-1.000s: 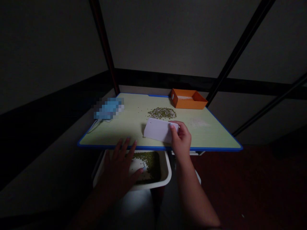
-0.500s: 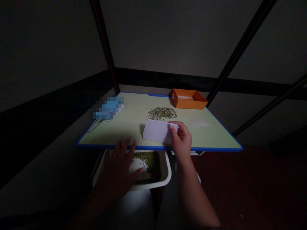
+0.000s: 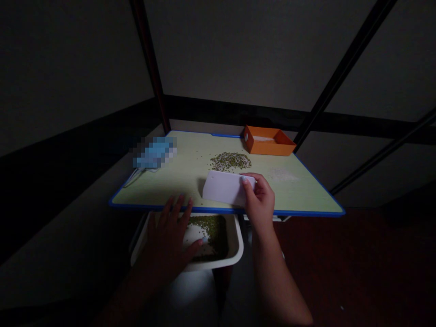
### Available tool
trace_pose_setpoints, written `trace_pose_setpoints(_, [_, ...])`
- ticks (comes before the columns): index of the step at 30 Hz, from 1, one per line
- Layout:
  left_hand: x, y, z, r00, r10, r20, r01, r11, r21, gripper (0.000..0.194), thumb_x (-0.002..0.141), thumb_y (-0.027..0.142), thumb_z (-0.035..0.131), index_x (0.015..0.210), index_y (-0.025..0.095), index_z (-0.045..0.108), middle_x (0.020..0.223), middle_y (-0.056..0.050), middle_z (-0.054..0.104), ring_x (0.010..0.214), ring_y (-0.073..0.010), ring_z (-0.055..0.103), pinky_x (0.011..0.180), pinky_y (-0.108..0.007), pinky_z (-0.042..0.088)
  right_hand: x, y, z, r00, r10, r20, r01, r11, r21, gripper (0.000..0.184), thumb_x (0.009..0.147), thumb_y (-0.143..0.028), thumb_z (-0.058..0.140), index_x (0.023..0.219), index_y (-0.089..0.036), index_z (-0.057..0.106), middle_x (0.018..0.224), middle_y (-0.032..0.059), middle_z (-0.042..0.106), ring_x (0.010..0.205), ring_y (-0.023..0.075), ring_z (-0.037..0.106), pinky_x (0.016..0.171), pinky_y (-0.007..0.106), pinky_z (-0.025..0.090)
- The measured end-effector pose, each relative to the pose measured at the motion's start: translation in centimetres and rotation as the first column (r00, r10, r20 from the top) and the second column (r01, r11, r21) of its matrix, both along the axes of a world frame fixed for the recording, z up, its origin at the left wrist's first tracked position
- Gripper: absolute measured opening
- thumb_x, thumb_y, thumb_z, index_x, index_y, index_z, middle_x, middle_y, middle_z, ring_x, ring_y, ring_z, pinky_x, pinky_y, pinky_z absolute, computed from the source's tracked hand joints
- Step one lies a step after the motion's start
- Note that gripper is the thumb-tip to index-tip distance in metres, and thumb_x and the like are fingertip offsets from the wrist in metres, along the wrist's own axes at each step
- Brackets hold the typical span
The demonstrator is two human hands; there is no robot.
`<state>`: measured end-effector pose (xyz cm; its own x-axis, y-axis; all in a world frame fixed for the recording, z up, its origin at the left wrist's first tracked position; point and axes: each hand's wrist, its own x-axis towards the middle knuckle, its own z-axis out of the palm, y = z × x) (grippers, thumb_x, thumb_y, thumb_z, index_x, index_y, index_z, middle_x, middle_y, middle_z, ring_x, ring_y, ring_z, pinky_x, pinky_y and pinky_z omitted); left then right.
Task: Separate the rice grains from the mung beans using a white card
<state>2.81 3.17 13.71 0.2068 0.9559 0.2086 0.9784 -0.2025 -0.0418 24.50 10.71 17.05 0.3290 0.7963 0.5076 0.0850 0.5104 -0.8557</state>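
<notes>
My right hand (image 3: 260, 200) grips a white plastic scraper (image 3: 223, 187) by its right end, thumb on the near face. Its lower edge is at the tabletop, close to the front edge. Just behind it lies a mixed pile (image 3: 230, 161) of green beans and whitish grains. My left hand (image 3: 172, 234) is open, fingers spread, over the left side of a white basin (image 3: 235, 259) below the table edge. Green beans (image 3: 214, 227) lie in that basin, mostly along its far and right sides; the hand hides part of it.
An orange box (image 3: 270, 147) with white grains inside stands at the table's back right corner. A thin patch of white grains (image 3: 282, 174) lies right of the scraper. A blurred blue item (image 3: 155, 152) with a cable is at the left. Blue edging (image 3: 306, 212) borders the table (image 3: 163, 186).
My right hand has shifted very slightly to the right and toward me with the scraper. My left hand stays over the basin, fingers still spread.
</notes>
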Motion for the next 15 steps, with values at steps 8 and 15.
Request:
trace_pose_setpoints(8, [-0.22,-0.22,-0.08,1.0,-0.001,0.001,0.001,1.0,-0.007,0.081,0.083,0.046,0.056,0.154,0.014,0.033,0.163,-0.017,0.025,0.15,-0.0422,0.023,0.11,-0.072,0.031,-0.24,-0.22,0.16,0.999,0.051,0.018,-0.051,0.998,-0.035,0.011,0.084,-0.032,0.066,0.087,-0.021,0.069,0.086,0.0026,0.073,0.083,0.0188,0.066,0.077,0.034,0.051])
trace_pose_setpoints(15, [-0.02,-0.05,-0.09,1.0,-0.004,-0.002,0.004,1.0,-0.004,0.08,0.083,0.044,0.056,0.153,0.012,0.034,0.163,-0.017,0.025,0.149,-0.0426,0.023,0.109,-0.072,0.032,-0.14,-0.14,0.24,1.0,-0.021,0.008,0.021,1.0,-0.017,0.013,0.084,-0.034,0.066,0.087,-0.021,0.069,0.085,0.0026,0.073,0.082,0.0184,0.065,0.076,0.033,0.051])
